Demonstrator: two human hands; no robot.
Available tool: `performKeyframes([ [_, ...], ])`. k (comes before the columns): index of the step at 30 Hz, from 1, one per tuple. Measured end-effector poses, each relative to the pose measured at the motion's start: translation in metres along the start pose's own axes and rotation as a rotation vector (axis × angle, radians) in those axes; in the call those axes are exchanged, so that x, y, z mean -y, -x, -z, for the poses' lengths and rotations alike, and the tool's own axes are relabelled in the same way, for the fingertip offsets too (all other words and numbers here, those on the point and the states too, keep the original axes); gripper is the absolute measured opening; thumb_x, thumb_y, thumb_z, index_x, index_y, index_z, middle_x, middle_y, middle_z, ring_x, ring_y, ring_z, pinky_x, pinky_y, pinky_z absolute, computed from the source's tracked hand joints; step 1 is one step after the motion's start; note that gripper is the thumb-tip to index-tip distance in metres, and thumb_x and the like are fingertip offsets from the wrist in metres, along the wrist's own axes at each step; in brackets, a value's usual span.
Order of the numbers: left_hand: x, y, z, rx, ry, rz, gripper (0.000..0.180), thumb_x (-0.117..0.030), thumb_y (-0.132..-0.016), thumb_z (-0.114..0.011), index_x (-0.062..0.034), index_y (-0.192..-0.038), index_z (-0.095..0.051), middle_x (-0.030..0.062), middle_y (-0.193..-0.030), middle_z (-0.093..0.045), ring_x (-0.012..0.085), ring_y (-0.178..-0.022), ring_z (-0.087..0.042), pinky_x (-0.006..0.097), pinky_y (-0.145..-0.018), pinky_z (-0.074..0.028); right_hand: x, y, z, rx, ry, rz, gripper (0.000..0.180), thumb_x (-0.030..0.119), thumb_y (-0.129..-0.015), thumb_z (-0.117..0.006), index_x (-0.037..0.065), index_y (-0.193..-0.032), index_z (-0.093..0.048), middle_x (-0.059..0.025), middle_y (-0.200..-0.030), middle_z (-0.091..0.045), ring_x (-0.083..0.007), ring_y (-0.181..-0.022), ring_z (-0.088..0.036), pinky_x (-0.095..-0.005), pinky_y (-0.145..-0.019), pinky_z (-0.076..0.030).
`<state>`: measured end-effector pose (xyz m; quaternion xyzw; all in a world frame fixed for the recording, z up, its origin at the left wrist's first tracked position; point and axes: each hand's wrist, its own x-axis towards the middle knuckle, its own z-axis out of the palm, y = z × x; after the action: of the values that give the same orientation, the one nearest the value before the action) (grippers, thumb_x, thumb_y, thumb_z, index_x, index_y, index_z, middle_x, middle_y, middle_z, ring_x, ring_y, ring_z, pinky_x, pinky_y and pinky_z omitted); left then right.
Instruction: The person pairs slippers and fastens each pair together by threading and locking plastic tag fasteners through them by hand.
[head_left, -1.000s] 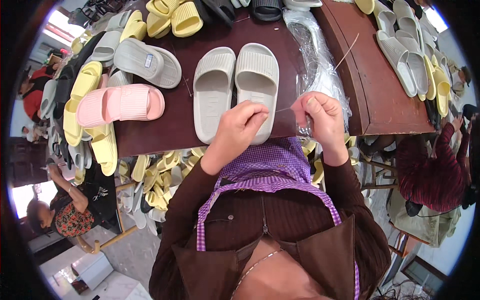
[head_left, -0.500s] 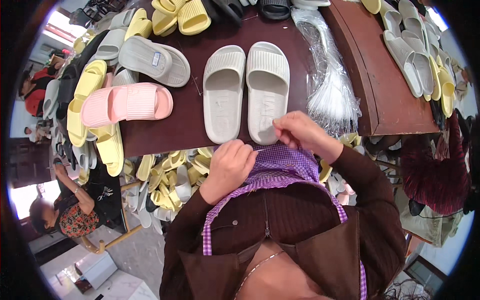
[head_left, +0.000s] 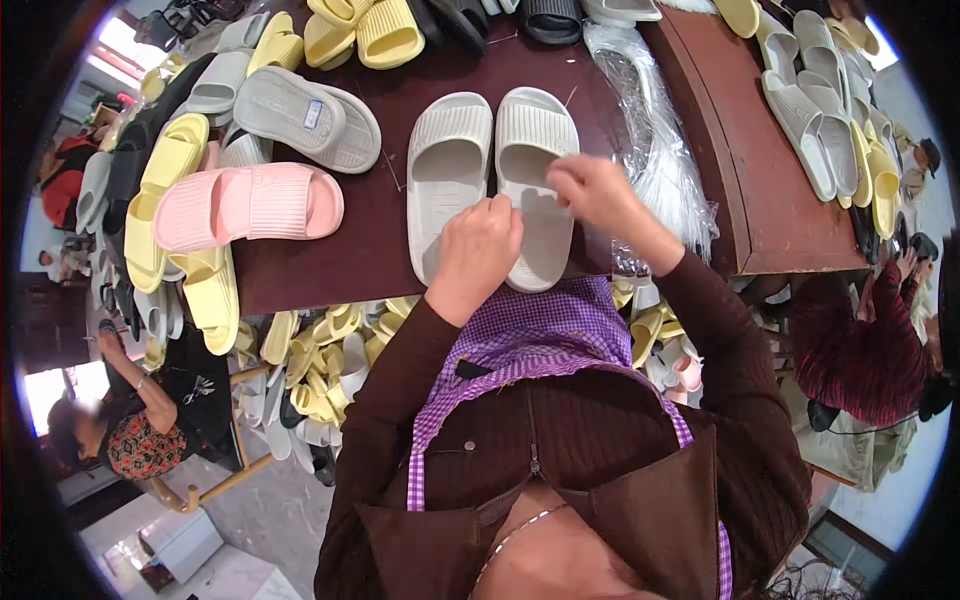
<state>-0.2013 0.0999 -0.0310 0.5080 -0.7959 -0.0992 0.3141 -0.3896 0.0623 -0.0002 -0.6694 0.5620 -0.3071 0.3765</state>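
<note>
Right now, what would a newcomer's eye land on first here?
Dead centre on the dark brown wooden table, a pair of pale grey ribbed foam slides lies side by side, with the left hand and right hand both resting on them. To the left a pink ribbed slide stands out among yellow slides. A bundle of clear plastic bags lies just right of the pair.

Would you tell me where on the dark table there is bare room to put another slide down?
The widest bare patch of the table lies between the pink slide and the pale grey pair, running to the near edge. The reddish table beside the plastic bags is also bare. The far edge and left side are crowded with slides.
</note>
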Motion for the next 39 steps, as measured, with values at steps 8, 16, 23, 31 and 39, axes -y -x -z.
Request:
performKeyframes([
  [8, 0.011, -0.02, -0.005, -0.021, -0.021, -0.049, 0.016, -0.013, -0.082, -0.06, -0.0016, -0.074, -0.053, 0.0158, -0.07, -0.059, 0.0344, -0.065, -0.059, 0.044, -0.057, -0.046, -0.03, -0.099, 0.047, -0.132, 0.452, -0.092, 0.031, 0.027, -0.082, -0.061, -0.003, -0.078, -0.067, -0.0225, -0.075, -0.064, -0.0372, -0.07, -0.064, -0.0424, -0.067, -0.051],
  [16, 0.041, -0.039, 0.006, 0.02, 0.134, -0.247, 0.016, -0.013, -0.082, -0.06, -0.0007, -0.076, -0.053, 0.0152, -0.077, -0.056, 0.0334, -0.076, -0.055, 0.042, -0.069, -0.044, -0.061, -0.139, 0.029, -0.144, 0.527, -0.004, 0.032, 0.03, -0.077, -0.063, -0.001, -0.08, -0.069, -0.0212, -0.08, -0.066, -0.0369, -0.075, -0.064, -0.0424, -0.073, -0.05],
  [23, 0.061, -0.045, 0.023, 0.064, 0.118, -0.281, 0.019, -0.015, -0.082, -0.062, -0.0007, -0.075, -0.052, 0.0151, -0.075, -0.053, 0.0338, -0.076, -0.052, 0.042, -0.069, -0.042, -0.033, -0.133, 0.025, -0.268, 0.343, 0.216, 0.022, 0.022, -0.078, -0.063, 0.002, -0.084, -0.069, -0.0167, -0.077, -0.066, -0.0324, -0.073, -0.064, -0.0392, -0.07, -0.049],
  [31, 0.05, -0.028, 0.036, 0.166, 0.078, -0.43, 0.019, -0.016, -0.084, -0.06, -0.0022, -0.075, -0.051, 0.0149, -0.074, -0.052, 0.0332, -0.076, -0.052, 0.042, -0.069, -0.042, -0.017, -0.131, 0.025, -0.002, 0.259, 0.186, 0.02, 0.018, -0.08, -0.059, 0.001, -0.081, -0.068, -0.0101, -0.071, -0.066, -0.0218, -0.065, -0.062, -0.0328, -0.064, -0.048],
  [39, 0.066, -0.036, 0.027, 0.086, -0.056, -0.317, 0.009, -0.007, -0.084, -0.055, -0.0009, -0.085, -0.048, 0.0161, -0.083, -0.052, 0.0338, -0.081, -0.052, 0.041, -0.072, -0.043, -0.027, -0.139, 0.02, -0.024, 0.161, 0.16, 0.02, 0.018, -0.081, -0.059, 0.001, -0.084, -0.069, -0.0091, -0.068, -0.066, -0.0173, -0.061, -0.062, -0.0307, -0.061, -0.048],
])
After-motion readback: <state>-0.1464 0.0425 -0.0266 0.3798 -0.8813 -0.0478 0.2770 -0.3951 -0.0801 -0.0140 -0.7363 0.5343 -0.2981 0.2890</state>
